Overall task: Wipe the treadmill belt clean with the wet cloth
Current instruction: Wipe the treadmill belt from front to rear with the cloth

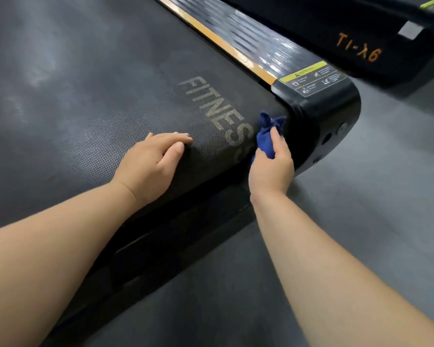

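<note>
Two hands: left hand flat on one belt; right hand grips one blue cloth.

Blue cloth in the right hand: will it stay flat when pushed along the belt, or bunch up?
Likely bunches: the blue cloth is floppy, already wadded in the right hand. It probably drags, not slides, on the dimpled belt.

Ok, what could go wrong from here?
1. The right hand grips the cloth bunched up at the belt edge beside the end cap; a corner could snag between them.
2. Bunched, it touches little belt, so the pale smudges farther up may be missed.
3. The left hand rests flat on the belt and may leave prints.
</note>
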